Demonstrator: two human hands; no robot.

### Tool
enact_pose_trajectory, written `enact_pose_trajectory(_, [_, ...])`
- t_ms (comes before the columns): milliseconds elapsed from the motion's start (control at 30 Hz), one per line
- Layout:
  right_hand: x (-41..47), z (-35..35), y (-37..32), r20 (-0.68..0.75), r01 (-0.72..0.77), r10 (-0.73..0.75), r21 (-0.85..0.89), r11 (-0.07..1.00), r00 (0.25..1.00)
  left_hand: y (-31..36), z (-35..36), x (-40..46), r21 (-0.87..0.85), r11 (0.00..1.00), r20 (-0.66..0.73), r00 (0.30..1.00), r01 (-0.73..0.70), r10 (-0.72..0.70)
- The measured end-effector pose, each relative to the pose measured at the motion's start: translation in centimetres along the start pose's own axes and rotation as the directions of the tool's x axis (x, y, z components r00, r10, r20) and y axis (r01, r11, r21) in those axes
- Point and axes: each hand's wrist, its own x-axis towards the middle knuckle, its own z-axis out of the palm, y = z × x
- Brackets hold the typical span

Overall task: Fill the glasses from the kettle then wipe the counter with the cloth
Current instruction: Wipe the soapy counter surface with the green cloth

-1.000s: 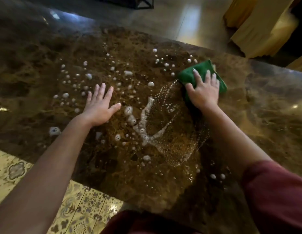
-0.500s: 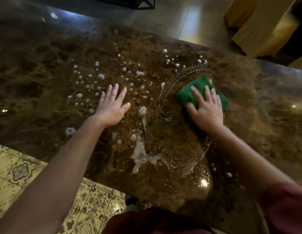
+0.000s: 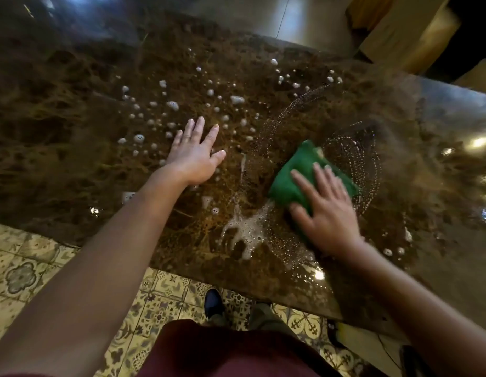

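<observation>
A green cloth [image 3: 296, 178] lies flat on the brown marble counter [image 3: 73, 126], right of centre. My right hand [image 3: 326, 210] presses down on it with the fingers spread over its near half. My left hand [image 3: 194, 156] rests flat on the counter to the left, fingers apart, holding nothing. White foam blobs [image 3: 171, 104] dot the counter beyond my left hand. A smeared foam patch [image 3: 247, 229] sits just left of the cloth. Curved trails of fine droplets [image 3: 367, 164] ring the cloth. No kettle or glasses are in view.
The counter's near edge [image 3: 236, 284] runs across the lower frame above a patterned tile floor [image 3: 32, 268]. My shoe [image 3: 213, 302] stands below the edge. Yellow draped furniture [image 3: 399, 31] stands beyond the far edge at the upper right.
My right hand has dragged the cloth toward me and leftward in a curve, leaving droplet arcs and pushing foam into a patch. My left hand stays planted.
</observation>
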Motion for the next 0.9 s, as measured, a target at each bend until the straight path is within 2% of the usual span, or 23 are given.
enact_pose_trajectory(100, [6.9,-2.0,4.5,-0.080,-0.285,0.288,0.052,0.957,0.954,-0.1,0.1,0.0,0.005,1.000,0.000,1.000,-0.005,0.005])
enact_pose_trajectory(200, [10.8,-2.8,4.4,-0.109,-0.437,0.449,0.118,0.892,0.887,0.1,0.3,-0.2,0.009,1.000,-0.006,1.000,-0.009,0.009])
enact_pose_trajectory(267, [9.8,-1.7,0.7,-0.109,-0.400,0.408,0.084,0.913,0.907,0.2,0.3,-0.3,0.014,1.000,-0.015,1.000,-0.021,0.021])
enact_pose_trajectory(367, [3.6,1.0,-5.6,-0.076,-0.148,0.151,0.039,0.988,0.986,0.2,0.3,-0.2,0.009,1.000,-0.017,0.999,-0.026,0.027])
enact_pose_trajectory(433, [-1.4,1.8,-6.8,-0.034,-0.015,0.016,0.021,1.000,0.999,0.2,0.2,-0.2,0.010,1.000,-0.019,1.000,-0.022,0.022])
enact_pose_trajectory(467, [-3.6,2.0,-6.2,-0.029,-0.002,0.002,0.003,1.000,1.000,0.2,0.2,-0.1,0.014,1.000,-0.019,1.000,-0.021,0.021])
enact_pose_trajectory(500, [-5.3,1.9,-4.9,-0.041,-0.033,0.032,-0.020,0.999,0.999,0.3,0.3,-0.1,0.018,1.000,-0.020,1.000,-0.018,0.019])
enact_pose_trajectory(567, [-7.3,1.3,-1.0,-0.087,-0.190,0.187,-0.026,0.981,0.978,1.0,0.4,0.0,0.034,0.999,-0.025,1.000,0.001,0.000])
enact_pose_trajectory(667, [-7.7,0.0,5.4,-0.128,-0.445,0.443,0.021,0.896,0.887,2.4,0.1,-0.1,0.051,0.997,-0.033,0.998,0.062,-0.060])
enact_pose_trajectory(733, [-7.0,-0.9,8.2,-0.136,-0.559,0.569,0.104,0.823,0.811,2.6,0.0,-0.1,0.052,0.996,-0.026,0.997,0.068,-0.067])
enact_pose_trajectory(833, [-6.7,-1.1,8.5,-0.126,-0.637,0.668,0.213,0.741,0.734,2.1,0.4,-0.1,0.059,0.997,-0.032,0.999,0.040,-0.039])
enact_pose_trajectory(900, [-7.3,0.1,5.5,-0.138,-0.609,0.641,0.216,0.763,0.755,2.0,0.7,0.1,0.065,0.997,-0.040,0.998,0.046,-0.043])
